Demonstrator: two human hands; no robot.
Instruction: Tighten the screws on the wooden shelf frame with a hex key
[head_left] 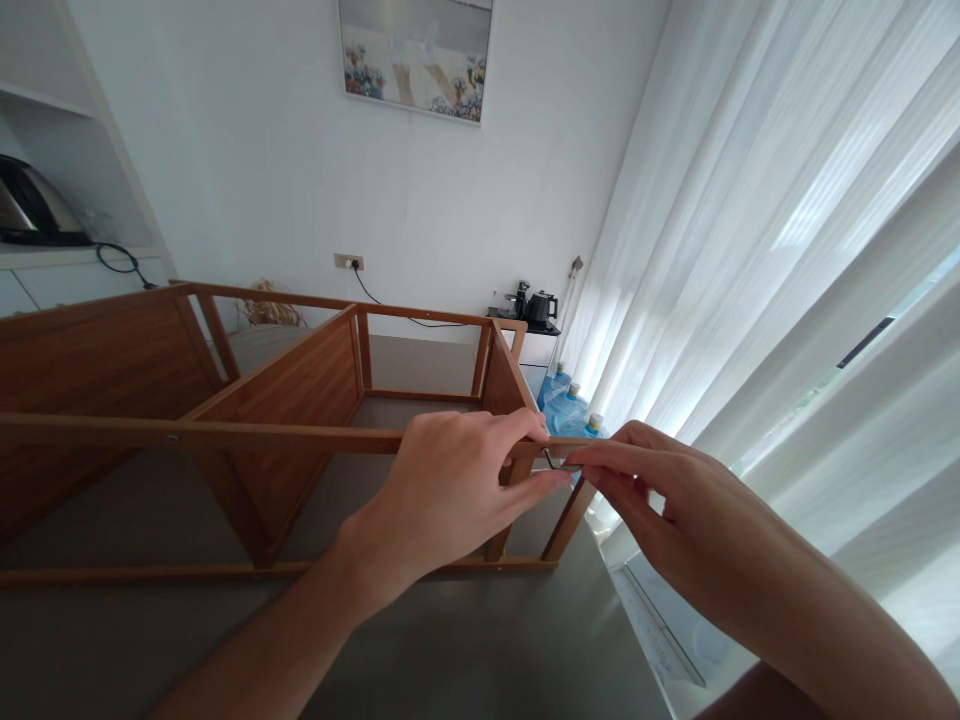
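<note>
While the hex key (556, 462) is pinched by both hands' fingers (600, 462) at the wooden frame (225, 435), it could be dropped if twisted crookedly.

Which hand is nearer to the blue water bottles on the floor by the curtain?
Right. The right hand pinches a small metal key at the wooden frame's corner, just below the water bottles. The left hand grips the rail further left.

painting (414, 55) on white wall | socket (349, 262) with black cable | black kettle (541, 307) on far side table | blue water bottles (564, 408) by white curtains (787, 250) | steel kettle (30, 205) on left shelf
</note>
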